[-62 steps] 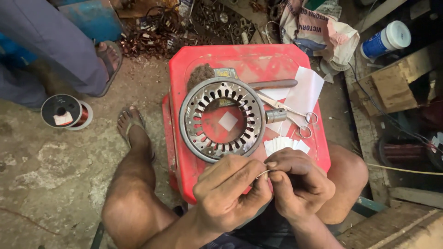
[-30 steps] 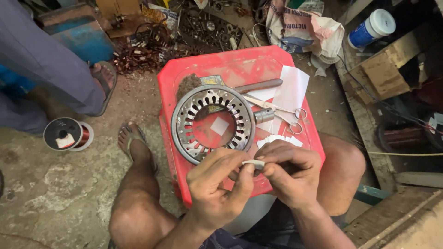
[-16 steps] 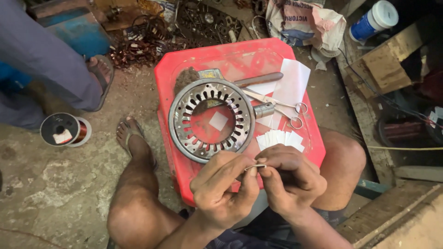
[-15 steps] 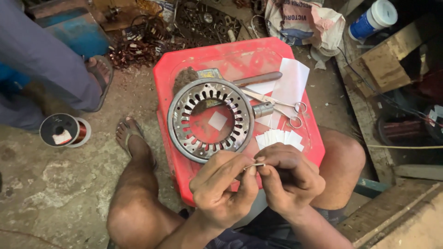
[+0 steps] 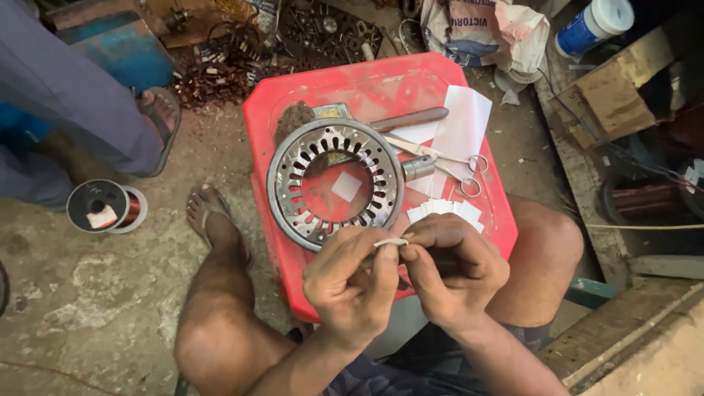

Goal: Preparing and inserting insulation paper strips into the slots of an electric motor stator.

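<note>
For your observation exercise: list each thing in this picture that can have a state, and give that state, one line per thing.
Paper strip: pinched between both hands, slightly curved.
Left hand: closed on the strip.
Right hand: closed on the strip.
Stator ring: lying flat on the stool, slots unwound.
Scissors: lying nearly closed.
Stool: upright, between the knees.
Wire spool: on the ground.

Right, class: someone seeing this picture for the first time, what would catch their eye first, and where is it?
The red stool fills the middle, with a slotted metal ring lying flat on it. Just below the ring, the left hand and right hand pinch a small white strip between them. Scissors lie on white paper to the ring's right.
</note>
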